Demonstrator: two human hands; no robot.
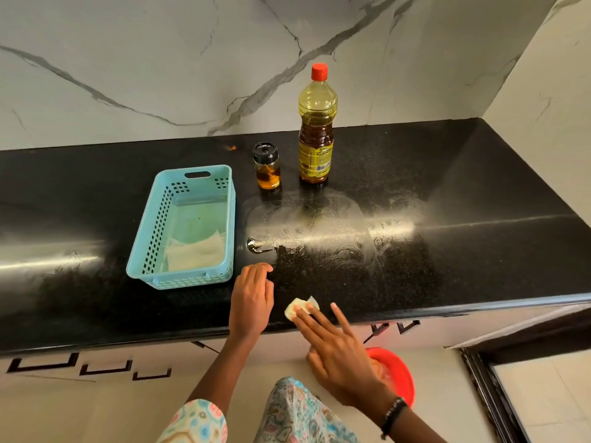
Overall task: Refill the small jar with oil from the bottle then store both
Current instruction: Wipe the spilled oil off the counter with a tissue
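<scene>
Your right hand (339, 353) presses a small wad of tissue (300, 307) flat against the black counter (447, 251) with straight fingers. Your left hand (251, 298) rests on the counter, fingers loosely curled, holding nothing. Beyond lies a smeared patch (319, 225). The blue basket (188, 225) sits left. Farther back, the small jar (267, 166) stands capped just left of the capped oil bottle (316, 129).

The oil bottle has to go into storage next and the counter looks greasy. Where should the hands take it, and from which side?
Probably around the narrower labelled waist of the oil bottle, below its bulging shoulder. It stands upright and capped, with the small jar close on its left, so come from the right or front.
</scene>
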